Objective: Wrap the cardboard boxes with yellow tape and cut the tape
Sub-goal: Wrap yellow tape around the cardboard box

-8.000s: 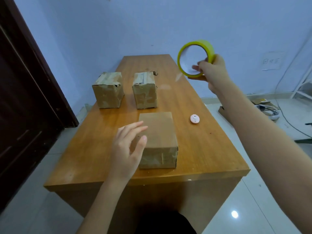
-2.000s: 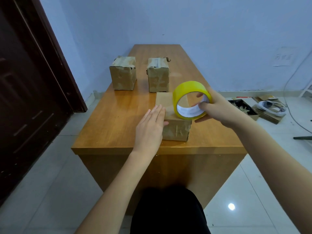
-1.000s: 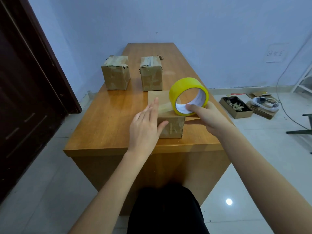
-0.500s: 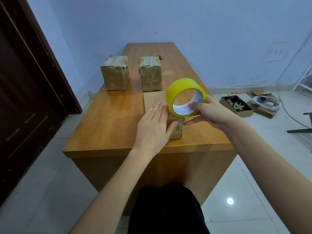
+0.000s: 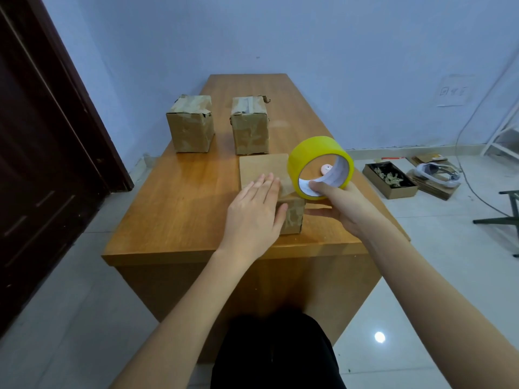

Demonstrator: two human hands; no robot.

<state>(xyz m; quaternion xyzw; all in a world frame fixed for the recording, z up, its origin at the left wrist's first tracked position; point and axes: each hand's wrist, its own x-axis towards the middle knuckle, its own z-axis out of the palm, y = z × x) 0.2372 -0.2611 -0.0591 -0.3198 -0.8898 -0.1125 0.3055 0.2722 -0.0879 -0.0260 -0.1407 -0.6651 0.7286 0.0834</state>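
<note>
Yellow tape roll (image 5: 314,153) in right hand (image 5: 341,206)

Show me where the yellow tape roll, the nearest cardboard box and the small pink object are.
yellow tape roll (image 5: 311,151): head view, outer yellow band.
nearest cardboard box (image 5: 261,169): head view, bare top face.
small pink object (image 5: 325,169): head view, its middle, seen through the roll's hole.

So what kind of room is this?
Probably a plain spare room or small office used for packing: a wooden table holding cardboard boxes, bare walls, a dark door, and scrap cardboard on the tiled floor.
</note>
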